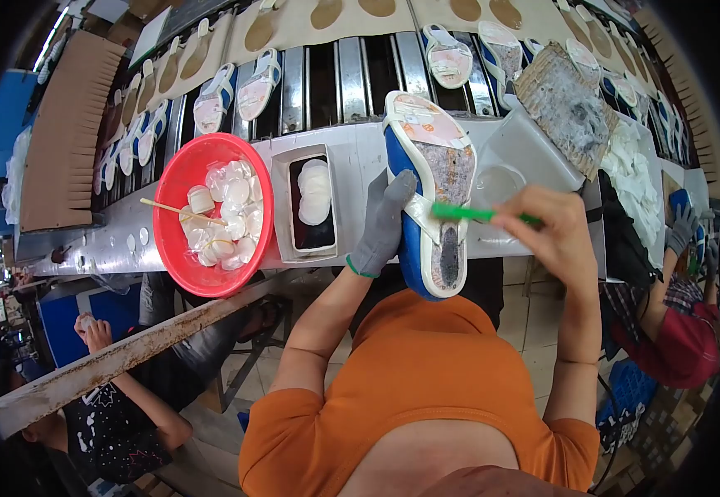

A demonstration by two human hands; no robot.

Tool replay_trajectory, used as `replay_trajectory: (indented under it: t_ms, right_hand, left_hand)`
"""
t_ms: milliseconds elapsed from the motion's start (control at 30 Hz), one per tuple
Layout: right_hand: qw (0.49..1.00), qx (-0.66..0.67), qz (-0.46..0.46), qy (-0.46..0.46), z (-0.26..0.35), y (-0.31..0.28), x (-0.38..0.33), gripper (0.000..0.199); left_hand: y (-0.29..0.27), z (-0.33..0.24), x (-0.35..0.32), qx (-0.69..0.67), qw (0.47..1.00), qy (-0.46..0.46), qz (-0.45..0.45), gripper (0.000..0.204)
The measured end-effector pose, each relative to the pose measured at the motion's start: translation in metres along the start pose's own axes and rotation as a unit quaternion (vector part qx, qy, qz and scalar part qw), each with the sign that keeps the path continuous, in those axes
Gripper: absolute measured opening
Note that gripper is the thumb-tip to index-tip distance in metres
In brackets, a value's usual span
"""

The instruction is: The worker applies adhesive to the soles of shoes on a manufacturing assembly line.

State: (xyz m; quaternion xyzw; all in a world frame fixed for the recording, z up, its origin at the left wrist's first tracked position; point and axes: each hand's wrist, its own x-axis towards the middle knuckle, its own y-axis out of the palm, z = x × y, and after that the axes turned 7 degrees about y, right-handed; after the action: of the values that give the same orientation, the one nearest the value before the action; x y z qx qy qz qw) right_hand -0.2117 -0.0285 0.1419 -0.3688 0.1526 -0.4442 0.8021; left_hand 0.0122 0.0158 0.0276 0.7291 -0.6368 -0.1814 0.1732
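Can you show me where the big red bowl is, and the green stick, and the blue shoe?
Round red plastic bowl (176, 178): head view, on its bare left inner wall.
Thin green stick (463, 213): head view, on its shaft, left of the bare right hand.
Blue-edged sandal with white straps (414, 240): head view, on its blue side edge.

desk (360, 157): grey metal | red bowl (179, 248) of white pads seated at 9 o'clock | rectangular tray (284, 207) beside it | clear tray (534, 153) at 2 o'clock

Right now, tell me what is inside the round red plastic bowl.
The round red plastic bowl holds a pile of small clear plastic-wrapped white pieces, with a thin wooden stick lying across them. Whatever lies under the pile is covered.
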Motion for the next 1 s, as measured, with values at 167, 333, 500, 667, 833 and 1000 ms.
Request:
replay_trajectory:
  t_ms: [167, 333, 500, 667, 833, 1000]
  right_hand:
    - [0.999, 0.006, 0.015, -0.042, 0.004, -0.001, -0.002, 0.015]
    - [0.999, 0.005, 0.004, -0.034, 0.009, 0.001, -0.003, 0.016]
    - [0.994, -0.044, 0.051, -0.085, 0.023, 0.001, -0.007, 0.016]
    - [0.992, 0.013, 0.055, -0.117, 0.026, -0.004, -0.006, 0.019]
    - [0.982, 0.005, 0.060, -0.179, 0.020, -0.001, -0.007, 0.020]
    - [0.989, 0.088, -0.031, -0.118, 0.013, 0.005, -0.004, 0.019]
  left_hand:
    - [-0.004, -0.005, 0.005, 0.011, 1.000, 0.014, -0.006, 0.063]
    - [-0.008, -0.007, 0.010, 0.013, 1.000, 0.017, -0.003, 0.058]
    - [-0.011, -0.009, 0.016, 0.008, 0.999, 0.037, -0.003, 0.055]
    - [-0.007, -0.011, 0.020, -0.035, 0.999, 0.025, -0.019, 0.065]
    - [-0.002, -0.021, 0.022, -0.125, 0.992, -0.012, -0.006, 0.070]
    - [0.002, -0.022, 0.018, -0.182, 0.983, -0.009, -0.019, 0.068]
